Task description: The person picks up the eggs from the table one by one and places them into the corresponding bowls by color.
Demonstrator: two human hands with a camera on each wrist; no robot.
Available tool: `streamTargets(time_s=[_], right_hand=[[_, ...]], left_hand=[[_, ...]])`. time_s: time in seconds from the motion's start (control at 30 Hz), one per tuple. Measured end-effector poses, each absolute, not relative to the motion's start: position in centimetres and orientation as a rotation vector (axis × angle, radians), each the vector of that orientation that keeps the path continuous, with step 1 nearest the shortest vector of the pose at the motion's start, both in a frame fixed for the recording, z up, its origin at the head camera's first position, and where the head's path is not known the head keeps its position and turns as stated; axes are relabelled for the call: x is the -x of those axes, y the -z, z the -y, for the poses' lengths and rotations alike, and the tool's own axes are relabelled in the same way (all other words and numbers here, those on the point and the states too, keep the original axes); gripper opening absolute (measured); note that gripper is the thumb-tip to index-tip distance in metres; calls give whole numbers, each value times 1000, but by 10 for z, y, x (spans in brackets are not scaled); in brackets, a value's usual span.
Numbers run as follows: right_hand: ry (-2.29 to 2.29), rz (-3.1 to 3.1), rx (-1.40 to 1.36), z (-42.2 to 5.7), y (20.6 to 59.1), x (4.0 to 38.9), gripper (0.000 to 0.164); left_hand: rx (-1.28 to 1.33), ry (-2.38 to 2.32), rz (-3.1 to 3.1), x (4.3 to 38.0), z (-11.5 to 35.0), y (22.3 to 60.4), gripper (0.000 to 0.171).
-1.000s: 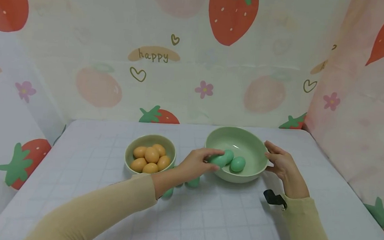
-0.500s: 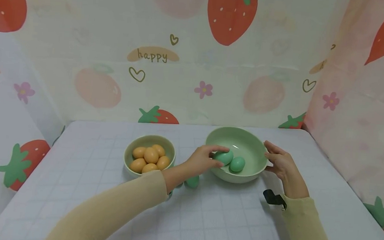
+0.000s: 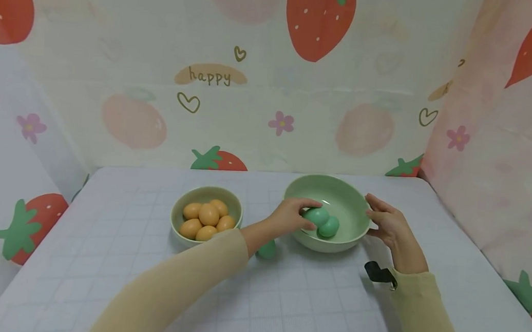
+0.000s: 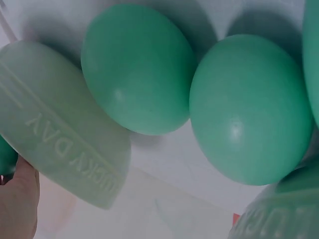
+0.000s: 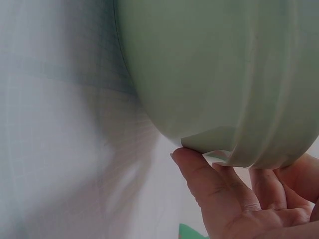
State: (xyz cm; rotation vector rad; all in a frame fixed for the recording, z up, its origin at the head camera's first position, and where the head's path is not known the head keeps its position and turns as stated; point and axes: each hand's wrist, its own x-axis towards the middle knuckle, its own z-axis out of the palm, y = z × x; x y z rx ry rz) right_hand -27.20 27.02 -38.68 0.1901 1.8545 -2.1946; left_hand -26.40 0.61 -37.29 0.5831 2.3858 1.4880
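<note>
My left hand pinches a green egg inside the larger pale green bowl, low over its floor. A second green egg lies in there, just right of and partly behind the held one. My right hand grips the bowl's right rim; in the right wrist view its fingers reach the edge from outside. On the table, green eggs sit between the two bowls, mostly hidden by the left forearm in the head view. Only a sliver of the held egg shows in the left wrist view.
A smaller green bowl holding several orange-brown eggs stands to the left. One green egg shows below the left wrist. A black strap piece hangs at the right cuff. Strawberry-print cloth walls the table's back.
My left hand has moved right and further into the larger bowl with its green egg, bringing it up against the other one. The right hand has stayed at the rim.
</note>
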Motion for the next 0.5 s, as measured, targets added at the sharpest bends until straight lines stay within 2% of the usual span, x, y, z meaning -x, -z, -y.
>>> streamTargets(time_s=[0.5], right_hand=[[2176, -1899, -179, -269, 388, 273, 61]], left_hand=[[-917, -864, -2392, 289, -21, 371, 45]])
